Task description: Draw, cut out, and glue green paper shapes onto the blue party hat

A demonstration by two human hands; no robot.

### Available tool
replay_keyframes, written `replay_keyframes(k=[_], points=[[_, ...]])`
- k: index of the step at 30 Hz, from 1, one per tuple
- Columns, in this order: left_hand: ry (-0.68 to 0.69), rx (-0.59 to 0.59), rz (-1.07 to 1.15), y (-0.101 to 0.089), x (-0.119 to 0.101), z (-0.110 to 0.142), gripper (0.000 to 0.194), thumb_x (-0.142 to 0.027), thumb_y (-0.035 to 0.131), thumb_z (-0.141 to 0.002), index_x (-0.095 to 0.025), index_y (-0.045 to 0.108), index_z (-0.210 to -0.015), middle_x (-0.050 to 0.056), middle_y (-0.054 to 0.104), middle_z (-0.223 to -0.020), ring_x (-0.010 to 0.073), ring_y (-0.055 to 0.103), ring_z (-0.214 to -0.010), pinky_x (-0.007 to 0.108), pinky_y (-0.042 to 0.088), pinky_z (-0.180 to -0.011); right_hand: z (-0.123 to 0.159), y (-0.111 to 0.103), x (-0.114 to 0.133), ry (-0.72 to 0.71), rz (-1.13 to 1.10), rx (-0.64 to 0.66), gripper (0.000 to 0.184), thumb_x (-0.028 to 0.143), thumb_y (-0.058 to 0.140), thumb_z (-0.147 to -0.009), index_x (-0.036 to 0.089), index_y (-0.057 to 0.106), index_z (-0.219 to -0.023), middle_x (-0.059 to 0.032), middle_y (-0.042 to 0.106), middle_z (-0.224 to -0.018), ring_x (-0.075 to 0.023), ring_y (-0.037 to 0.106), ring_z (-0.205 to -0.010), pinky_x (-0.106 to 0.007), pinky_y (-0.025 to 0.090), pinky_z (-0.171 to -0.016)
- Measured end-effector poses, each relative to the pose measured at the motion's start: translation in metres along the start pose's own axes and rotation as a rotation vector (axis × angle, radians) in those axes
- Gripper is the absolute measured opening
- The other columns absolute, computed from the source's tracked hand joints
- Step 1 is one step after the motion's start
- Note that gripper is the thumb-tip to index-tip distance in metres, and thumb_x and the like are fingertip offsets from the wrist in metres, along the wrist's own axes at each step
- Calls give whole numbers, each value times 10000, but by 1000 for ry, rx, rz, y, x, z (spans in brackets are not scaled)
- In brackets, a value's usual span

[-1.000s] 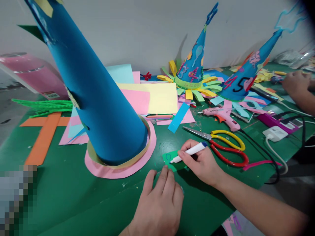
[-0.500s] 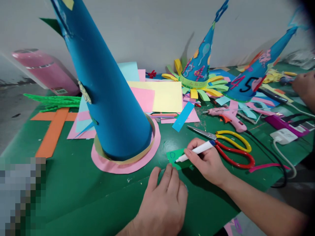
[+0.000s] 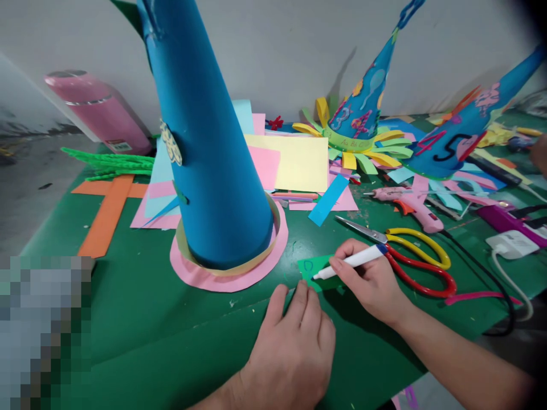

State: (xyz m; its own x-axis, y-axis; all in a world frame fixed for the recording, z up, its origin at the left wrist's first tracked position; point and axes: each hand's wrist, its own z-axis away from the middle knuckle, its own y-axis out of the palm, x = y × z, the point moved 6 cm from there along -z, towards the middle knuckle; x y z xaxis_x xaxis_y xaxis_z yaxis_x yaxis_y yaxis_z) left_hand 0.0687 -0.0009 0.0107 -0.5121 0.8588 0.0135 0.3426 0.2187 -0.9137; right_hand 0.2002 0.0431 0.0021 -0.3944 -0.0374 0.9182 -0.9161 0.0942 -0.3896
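My right hand point(image 3: 371, 279) pinches a white marker pen point(image 3: 352, 261) with a blue end. Its tip touches a small piece of green paper point(image 3: 318, 263) lying on the green table. A dark rounded outline is drawn on the paper, left of the tip. My left hand point(image 3: 294, 344) lies with fingers stretched out, the fingertips on the paper's near edge. Just behind my hands stands a tall blue paper cone hat point(image 3: 217, 154) with a pink brim point(image 3: 222, 283). Scissors point(image 3: 397, 250) with one yellow and one red handle lie right behind the pen.
Two decorated blue cone hats point(image 3: 356, 108) point(image 3: 461, 134) stand at the back right. A pink glue gun point(image 3: 410, 204) and a purple power strip point(image 3: 508, 222) with cables lie right. Coloured paper sheets point(image 3: 301, 165), green pipe cleaners point(image 3: 106, 165) and a pink bottle point(image 3: 105, 114) are behind.
The camera view has turned slightly left, so everything sits further right in the picture. Both hands keep nearly the same place on the paper, the pen tip still touching it.
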Motion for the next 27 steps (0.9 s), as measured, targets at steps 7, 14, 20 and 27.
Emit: replay_keyframes(k=[7, 14, 20, 27], points=[[2, -7, -7, 0, -1, -1, 208, -240, 437, -827, -119, 605, -851, 139, 667, -973, 301, 566, -980, 468, 286, -863, 0, 1, 0, 17, -9, 15, 165, 268, 521, -819, 194, 472, -679, 77, 379, -513, -79, 331, -455, -202, 261, -413], [9, -18, -14, -3, 0, -2, 203, -237, 437, -826, -117, 600, -844, 135, 675, -951, 298, 578, -958, 456, 288, -849, 1, 0, 1, 23, -17, 7, 171, 266, 526, -811, 192, 473, -665, 76, 379, -506, -80, 328, -450, -200, 261, -407], [16, -17, -13, -1, -1, 0, 197, -244, 449, -820, -114, 596, -840, 145, 670, -969, 307, 576, -967, 460, 290, -860, 0, -2, 0, 6, -11, -20, 158, 271, 517, -818, 197, 477, -684, 75, 379, -518, -83, 337, -454, -201, 265, -408], [8, -29, -8, -2, -1, -1, 202, -223, 434, -819, -109, 600, -833, 146, 671, -958, 300, 585, -956, 438, 308, -866, -1, -1, 1, 9, -6, -3, 158, 274, 514, -822, 198, 474, -690, 71, 371, -523, -89, 331, -460, -215, 258, -415]])
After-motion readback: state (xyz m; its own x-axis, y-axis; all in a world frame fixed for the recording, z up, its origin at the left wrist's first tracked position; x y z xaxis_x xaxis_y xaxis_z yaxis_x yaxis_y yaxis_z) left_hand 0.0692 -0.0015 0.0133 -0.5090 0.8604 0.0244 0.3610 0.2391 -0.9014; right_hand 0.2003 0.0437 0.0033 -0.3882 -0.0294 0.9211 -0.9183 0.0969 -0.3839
